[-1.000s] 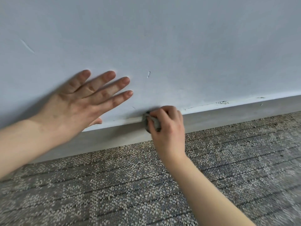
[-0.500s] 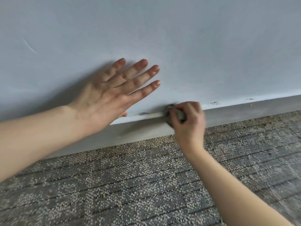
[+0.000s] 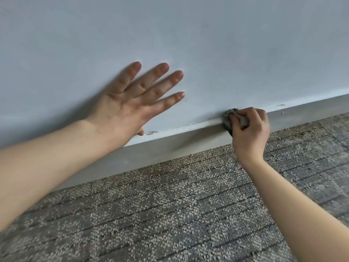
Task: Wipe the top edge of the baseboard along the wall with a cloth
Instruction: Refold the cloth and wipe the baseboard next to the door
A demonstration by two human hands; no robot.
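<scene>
Right hand (image 3: 249, 135) is gripping my cloth (image 3: 227, 121) on the baseboard (image 3: 170, 146) top edge, which is running on rightward; left hand (image 3: 128, 110) is lying flat, fingers straight, on wall (image 3: 226, 44).

Top edge of the baseboard (image 3: 188, 140) open to the right of the right hand (image 3: 251, 133) gripping the cloth (image 3: 227, 121) on it, left hand (image 3: 120, 112) flat on the wall (image 3: 226, 44) just above the baseboard further left, its forearm crossing the baseboard, carpet (image 3: 170, 205) below the baseboard crossed by the right forearm

Could be an office or a similar indoor room: speckled grey-brown carpet (image 3: 170, 214) with thin dark lines fills the lower frame, a plain pale painted wall (image 3: 207, 44) fills the upper frame, and a grey baseboard (image 3: 170, 146) runs between them.
</scene>
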